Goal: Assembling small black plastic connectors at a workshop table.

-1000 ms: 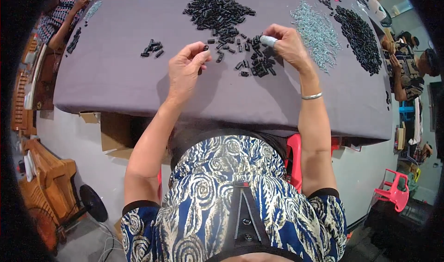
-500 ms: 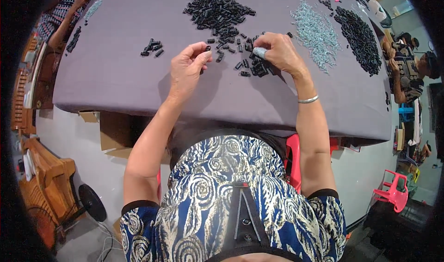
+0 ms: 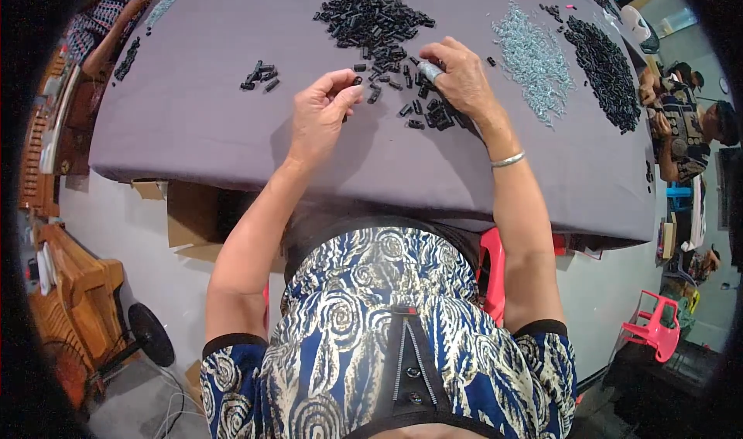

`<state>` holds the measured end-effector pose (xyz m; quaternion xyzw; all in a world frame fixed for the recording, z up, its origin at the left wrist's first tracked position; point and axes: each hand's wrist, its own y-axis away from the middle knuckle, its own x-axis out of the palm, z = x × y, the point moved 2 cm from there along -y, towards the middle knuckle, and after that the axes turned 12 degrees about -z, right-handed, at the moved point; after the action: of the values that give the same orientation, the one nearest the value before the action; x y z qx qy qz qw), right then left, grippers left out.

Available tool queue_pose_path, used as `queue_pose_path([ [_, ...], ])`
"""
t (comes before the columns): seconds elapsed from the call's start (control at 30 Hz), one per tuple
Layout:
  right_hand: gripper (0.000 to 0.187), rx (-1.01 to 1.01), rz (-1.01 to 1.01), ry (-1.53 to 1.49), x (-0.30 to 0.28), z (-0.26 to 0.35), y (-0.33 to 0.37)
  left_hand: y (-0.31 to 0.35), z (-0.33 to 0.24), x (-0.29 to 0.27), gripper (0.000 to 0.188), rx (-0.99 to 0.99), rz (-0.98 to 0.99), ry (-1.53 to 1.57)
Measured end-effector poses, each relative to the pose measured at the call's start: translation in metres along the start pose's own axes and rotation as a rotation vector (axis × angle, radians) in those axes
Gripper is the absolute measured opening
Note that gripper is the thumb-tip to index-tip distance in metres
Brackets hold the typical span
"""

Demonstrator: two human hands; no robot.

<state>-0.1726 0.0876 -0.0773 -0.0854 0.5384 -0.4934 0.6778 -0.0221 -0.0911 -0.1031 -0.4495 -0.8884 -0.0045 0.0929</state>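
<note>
My left hand (image 3: 319, 120) is closed in a pinch on a small black tubular piece (image 3: 357, 80), held just above the cloth-covered table. Over a loose cluster of similar black pieces (image 3: 441, 114) my right hand (image 3: 458, 75) curls its fingers, with grey tape (image 3: 429, 70) wrapped round one digit. A dark piece lies by those fingertips; whether they grip it I cannot tell. Beyond both hands spreads a large heap of black pieces (image 3: 368, 19). A smaller group (image 3: 260, 75) lies left of my left hand.
Small silvery parts (image 3: 534, 61) lie in a pile right of my right hand, with more black parts (image 3: 605, 71) beyond. The table's near edge (image 3: 348, 195) runs before my body. Other people sit at the left and right; a red chair (image 3: 654, 327) stands at right.
My right hand has moved slightly farther away over the cluster, toward the large heap. My left hand still pinches its piece. The whole view has shifted a little.
</note>
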Motion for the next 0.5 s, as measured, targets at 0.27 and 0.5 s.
queue_pose_path([
  [0.27,0.005,0.259,0.006,-0.323,-0.006,0.007,-0.004,0.0,-0.002,0.0,0.02,0.009,0.017,-0.008],
  [0.5,0.01,0.662,0.233,-1.064,-0.006,0.028,0.003,0.001,-0.001,0.0,0.02,0.03,0.005,-0.017],
])
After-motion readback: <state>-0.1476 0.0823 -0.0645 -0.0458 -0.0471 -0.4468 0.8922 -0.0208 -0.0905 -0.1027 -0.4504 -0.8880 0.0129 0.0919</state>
